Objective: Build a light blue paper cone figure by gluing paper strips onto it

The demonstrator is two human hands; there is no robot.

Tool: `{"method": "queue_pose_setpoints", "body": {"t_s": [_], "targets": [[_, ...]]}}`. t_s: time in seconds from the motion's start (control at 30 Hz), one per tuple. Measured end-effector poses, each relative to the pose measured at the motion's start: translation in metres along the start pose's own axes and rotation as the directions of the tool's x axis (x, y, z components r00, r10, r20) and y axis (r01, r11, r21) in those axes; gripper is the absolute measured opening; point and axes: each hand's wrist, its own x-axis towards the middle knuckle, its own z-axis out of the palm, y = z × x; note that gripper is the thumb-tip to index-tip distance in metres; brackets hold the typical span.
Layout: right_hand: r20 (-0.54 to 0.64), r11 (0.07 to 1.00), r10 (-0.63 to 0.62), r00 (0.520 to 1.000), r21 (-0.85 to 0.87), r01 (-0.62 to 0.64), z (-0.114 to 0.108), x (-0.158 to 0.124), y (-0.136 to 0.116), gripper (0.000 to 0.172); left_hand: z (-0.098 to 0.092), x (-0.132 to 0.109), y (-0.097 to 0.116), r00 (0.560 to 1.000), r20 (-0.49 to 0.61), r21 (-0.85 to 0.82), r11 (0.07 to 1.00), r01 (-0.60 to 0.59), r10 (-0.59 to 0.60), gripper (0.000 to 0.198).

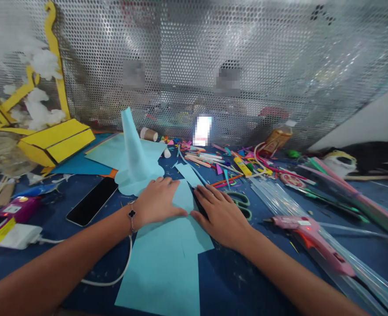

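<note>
My left hand (159, 199) lies flat on light-blue paper, its thumb pointing inward and a bracelet on the wrist. Palm down on the right side, my right hand (223, 215) has its fingers stretched out and its thumb almost meeting the left one. Under and between them is a cut piece of light-blue paper (183, 197), with a larger light-blue sheet (164, 267) reaching toward me. Past my left fingers stands a tall light-blue paper cone (132, 149) on a scalloped base. Green-handled scissors (241, 199) are beside my right hand, partly hidden by it.
A black phone (93, 201) and a white cable (128, 259) lie at left. To the right rest a pink glue gun (312, 239) and clear glue sticks (279, 197). Markers and paper scraps crowd the back, before a perforated metal screen (187, 52). A yellow paper structure (58, 140) stands back left.
</note>
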Motion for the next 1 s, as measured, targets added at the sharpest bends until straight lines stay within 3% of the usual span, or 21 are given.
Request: {"method": "queue_pose_setpoints", "body": {"t_s": [0.13, 0.3, 0.37, 0.5, 0.6, 0.7, 0.77, 0.8, 0.83, 0.9, 0.93, 1.0], "targets": [[-0.038, 1.0, 0.01, 0.999, -0.002, -0.01, 0.0, 0.004, 0.005, 0.055, -0.002, 0.001, -0.001, 1.0, 0.022, -0.028, 1.0, 0.001, 0.0, 0.086], [-0.1, 0.998, 0.065, 0.993, 0.033, -0.062, -0.019, 0.0, 0.026, 0.058, 0.006, 0.004, -0.003, 1.0, 0.001, -0.081, 0.996, -0.024, 0.024, 0.083], [-0.055, 0.991, 0.131, 0.99, 0.009, -0.131, -0.024, -0.005, 0.035, 0.062, 0.009, 0.005, -0.004, 1.0, -0.009, -0.07, 0.997, -0.025, 0.025, 0.079], [0.033, 0.978, 0.195, 0.98, -0.078, -0.192, -0.021, -0.005, 0.046, 0.053, 0.009, 0.007, -0.006, 1.0, 0.007, -0.072, 0.997, -0.018, 0.018, 0.081], [-0.066, 0.956, 0.252, 0.965, -0.139, -0.259, -0.023, 0.006, 0.051, 0.046, 0.005, 0.008, -0.008, 0.999, 0.033, -0.103, 0.995, -0.001, 0.004, 0.088], [-0.276, 0.93, 0.296, 0.914, -0.133, -0.341, -0.05, 0.007, 0.066, 0.033, 0.002, 0.007, -0.009, 0.999, 0.052, -0.106, 0.994, 0.019, -0.014, 0.089], [-0.438, 0.924, 0.331, 0.836, -0.028, -0.381, -0.078, -0.012, 0.084, 0.032, 0.002, 0.006, -0.009, 0.997, 0.069, -0.111, 0.993, 0.038, -0.031, 0.09], [-0.464, 0.919, 0.358, 0.81, 0.022, -0.393, -0.091, -0.027, 0.094, 0.033, 0.002, 0.006, -0.008, 0.996, 0.078, -0.112, 0.993, 0.046, -0.037, 0.09], [-0.428, 0.912, 0.387, 0.817, 0.049, -0.407, -0.101, -0.047, 0.104, 0.035, 0.003, 0.006, -0.008, 0.996, 0.084, -0.113, 0.992, 0.05, -0.04, 0.091], [-0.228, 0.901, 0.427, 0.875, 0.025, -0.433, -0.107, -0.092, 0.124, 0.049, 0.003, 0.006, -0.008, 0.995, 0.093, -0.117, 0.992, 0.056, -0.045, 0.095], [-0.113, 0.887, 0.458, 0.882, -0.012, -0.462, -0.104, -0.115, 0.133, 0.057, 0.003, 0.006, -0.007, 0.994, 0.101, -0.124, 0.99, 0.064, -0.051, 0.098], [-0.021, 0.81, 0.581, 0.814, -0.087, -0.58, -0.087, -0.154, 0.146, 0.066, 0.002, 0.006, -0.006, 0.99, 0.123, -0.149, 0.985, 0.088, -0.069, 0.102]]}}
